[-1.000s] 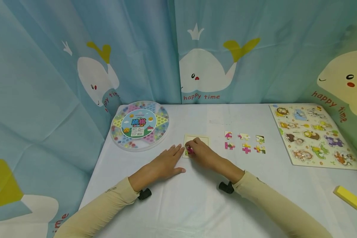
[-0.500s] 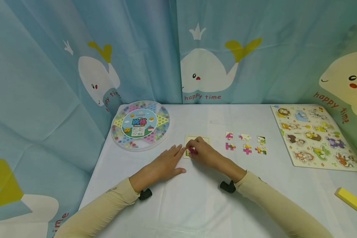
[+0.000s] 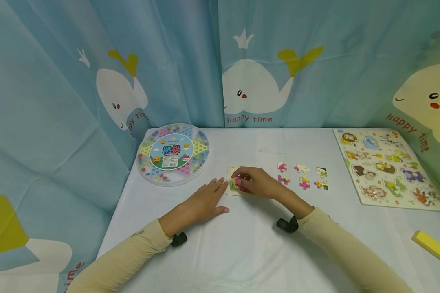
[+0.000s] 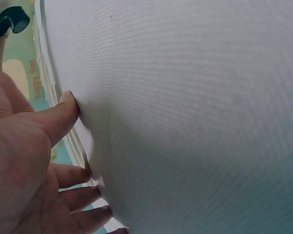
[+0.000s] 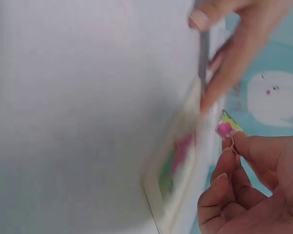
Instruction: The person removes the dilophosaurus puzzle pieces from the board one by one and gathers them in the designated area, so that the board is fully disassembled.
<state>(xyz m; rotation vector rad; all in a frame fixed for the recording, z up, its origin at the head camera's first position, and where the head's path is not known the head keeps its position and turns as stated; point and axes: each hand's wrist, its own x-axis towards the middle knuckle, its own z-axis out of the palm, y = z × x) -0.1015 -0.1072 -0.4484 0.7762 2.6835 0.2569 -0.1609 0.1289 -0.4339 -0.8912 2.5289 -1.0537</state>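
In the head view my right hand [image 3: 259, 182] hovers over a small cream puzzle tray [image 3: 232, 170]. Thumb and fingertips pinch a jigsaw piece [image 5: 225, 127] printed pink, yellow and green; the right wrist view shows it raised off the tray. A pink and green printed patch [image 5: 178, 158] lies inside the tray, blurred in that view. My left hand [image 3: 204, 200] rests on the table with fingers extended, their tips at the tray's left edge. The left wrist view shows its thumb [image 4: 63, 114] spread from the fingers, against the white cloth. My right hand hides much of the tray.
Several loose jigsaw pieces [image 3: 304, 183] lie in two rows right of the tray. A round Chinese checkers set [image 3: 172, 154] sits back left. An animal puzzle board [image 3: 388, 167] lies far right, with a yellow block [image 3: 430, 245] nearer. A whale-print curtain [image 3: 190, 73] stands behind.
My right hand has risen and shifted a little right, turning so the pinched piece's printed face shows. The right forearm has swung right. My left hand has stayed in place.
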